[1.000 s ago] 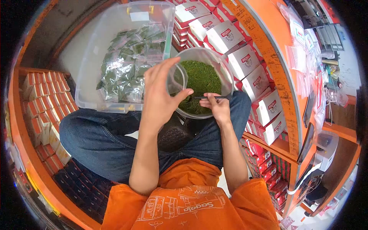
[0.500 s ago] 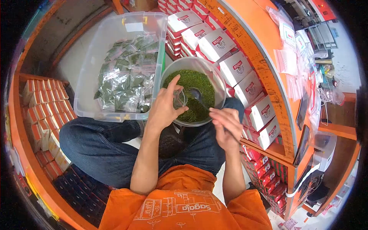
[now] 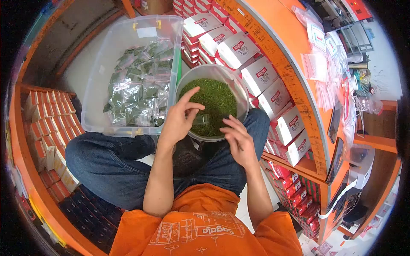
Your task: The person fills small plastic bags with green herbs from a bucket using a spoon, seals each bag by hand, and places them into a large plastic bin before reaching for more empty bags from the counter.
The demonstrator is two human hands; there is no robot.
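Note:
A round translucent tub (image 3: 244, 91) holds finely chopped dried green herb (image 3: 213, 91). My left hand (image 3: 181, 121) is over the tub's left side, thumb and index finger pinched on a small clear plastic bag (image 3: 202, 120). The bag hangs above the herb, and its contents are hard to make out. My right hand (image 3: 239, 143) is at the tub's near right rim, closed around a spoon (image 3: 241, 149). Only a bit of the handle shows; fingers and shadow hide the bowl of the spoon, close to the bag.
Left of the tub stands a large clear plastic bin (image 3: 96, 98) with many filled zip bags (image 3: 139, 94). White and red boxes (image 3: 262, 74) line the right side under an orange counter (image 3: 286, 25). Orange and white boxes (image 3: 53, 111) are stacked at left. My crossed legs (image 3: 111, 166) flank the tub.
My right hand has moved left and toward me, bringing the spoon from the middle of the herb toward the bag. My left hand's fingers have shifted on the bag, which now hangs lower.

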